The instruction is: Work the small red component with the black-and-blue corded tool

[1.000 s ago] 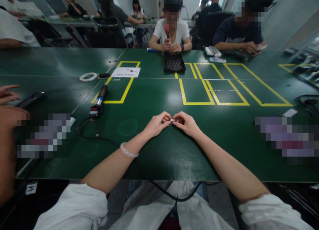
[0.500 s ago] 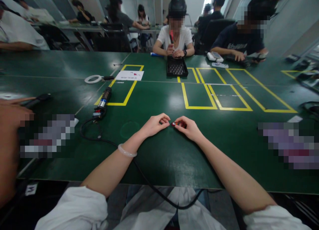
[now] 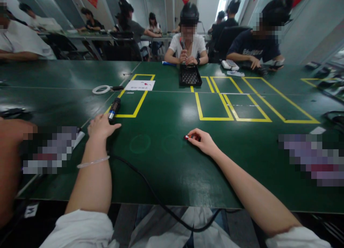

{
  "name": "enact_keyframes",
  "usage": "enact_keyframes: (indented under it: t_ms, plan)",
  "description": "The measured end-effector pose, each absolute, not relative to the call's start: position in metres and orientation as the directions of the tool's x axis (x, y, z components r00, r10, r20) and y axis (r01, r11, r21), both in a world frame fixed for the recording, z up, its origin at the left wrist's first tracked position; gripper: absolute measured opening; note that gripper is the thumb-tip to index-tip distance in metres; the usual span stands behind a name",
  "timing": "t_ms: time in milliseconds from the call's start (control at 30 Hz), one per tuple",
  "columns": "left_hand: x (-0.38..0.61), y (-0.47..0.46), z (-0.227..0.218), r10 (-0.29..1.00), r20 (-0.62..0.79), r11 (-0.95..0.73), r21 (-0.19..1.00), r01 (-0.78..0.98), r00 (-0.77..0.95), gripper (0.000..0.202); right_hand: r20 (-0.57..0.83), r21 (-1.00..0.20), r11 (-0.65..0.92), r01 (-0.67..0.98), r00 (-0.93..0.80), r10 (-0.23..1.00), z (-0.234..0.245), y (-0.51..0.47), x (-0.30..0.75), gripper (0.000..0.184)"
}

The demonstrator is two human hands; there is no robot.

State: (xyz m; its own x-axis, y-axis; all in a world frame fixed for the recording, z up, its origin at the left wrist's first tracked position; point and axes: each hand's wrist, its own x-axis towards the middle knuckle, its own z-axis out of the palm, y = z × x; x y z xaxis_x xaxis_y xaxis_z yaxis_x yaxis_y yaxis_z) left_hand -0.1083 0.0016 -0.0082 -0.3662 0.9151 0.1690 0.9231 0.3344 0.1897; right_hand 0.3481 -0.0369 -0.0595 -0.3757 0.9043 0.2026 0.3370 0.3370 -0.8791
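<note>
One tool [image 3: 114, 106] lies on the bench [image 3: 177, 176] by the left hand [image 3: 102, 128], its long axis slanting, the dark end pointing away and slightly right; the near end is hidden. The left thumb stands spread from the fingers; whether they touch the tool, I cannot tell. The right hand [image 3: 201, 140] pinches one small red part [image 3: 186, 137], its visible end pointing left. Farther off are one sheet [image 3: 140, 85] and one black tray [image 3: 190, 84].
</note>
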Motion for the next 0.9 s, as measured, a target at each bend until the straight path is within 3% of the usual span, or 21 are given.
enact_keyframes:
  t_ms: [100,233,467,700,900]
  plan:
    - [-0.131,0.000,-0.017,0.922,0.051,0.371,0.170,0.913,-0.385,0.073,0.200,-0.873,0.341,0.348,-0.382,0.902,-0.060,-0.037,0.348,0.019]
    - [-0.129,0.001,-0.015,0.930,-0.037,0.368,0.084,0.926,-0.366,0.056,0.195,-0.877,0.336,0.345,-0.383,0.903,-0.060,-0.036,0.348,0.019]
    - [-0.076,-0.007,-0.006,0.932,-0.007,0.361,0.057,0.931,-0.362,0.061,0.189,-0.884,0.329,0.333,-0.388,0.902,-0.059,-0.036,0.346,0.018]
    - [0.027,-0.027,0.000,0.989,0.030,0.144,0.051,0.988,-0.146,0.060,0.190,-0.900,0.315,0.302,-0.378,0.906,-0.059,-0.036,0.346,0.019]
    - [0.103,-0.039,-0.008,0.991,0.095,-0.102,0.121,0.987,0.091,0.059,0.192,-0.940,0.276,0.201,-0.358,0.914,-0.060,-0.034,0.348,0.024]
